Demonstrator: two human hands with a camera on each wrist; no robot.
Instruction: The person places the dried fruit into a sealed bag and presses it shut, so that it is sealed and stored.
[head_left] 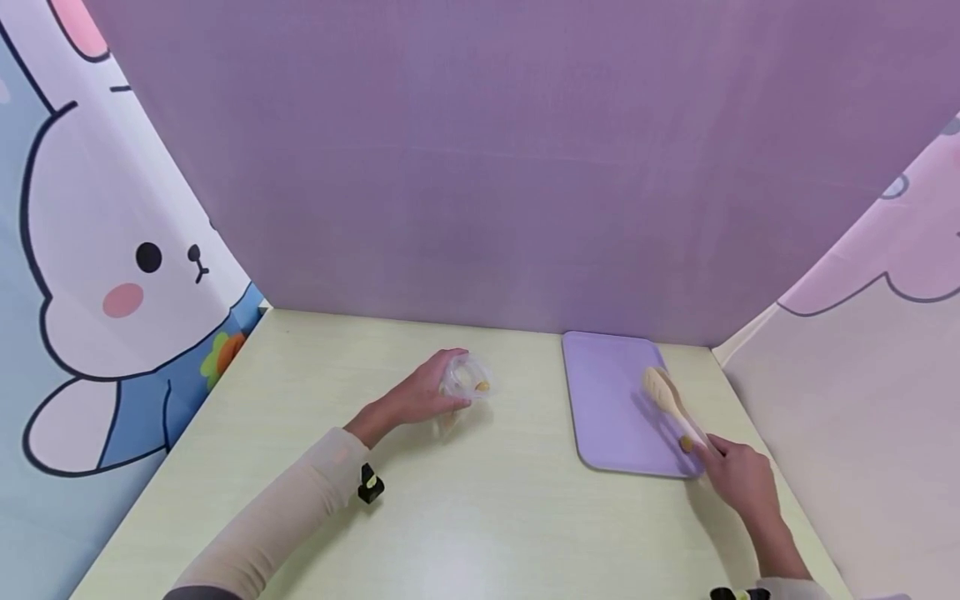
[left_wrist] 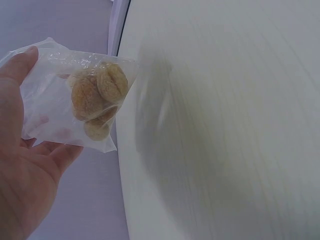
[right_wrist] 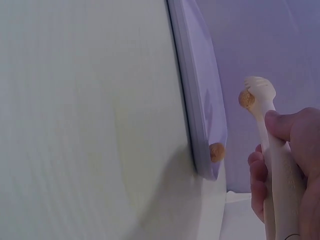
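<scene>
My left hand (head_left: 420, 398) holds a clear plastic bag (left_wrist: 50, 95) above the table, thumb on one side and fingers on the other. Several rounded, wrinkled brown pieces (left_wrist: 90, 100) that look like walnuts lie at its far end. The right hand (head_left: 738, 475) grips cream-coloured tongs (right_wrist: 265, 120) by the arms, over the purple tray (head_left: 611, 408). Between the tong tips is one round brown piece (right_wrist: 246, 99), hidden in the head view. Another brown piece (right_wrist: 216, 152) rests on the tray at its near end, close to the right hand in the head view.
The pale wooden table (head_left: 510, 517) meets a purple backdrop (head_left: 480, 167) at the back. A rabbit-print cloth (head_left: 97, 250) hangs at the left and a pink and white one (head_left: 847, 375) at the right. The tray lies near the table's back right corner.
</scene>
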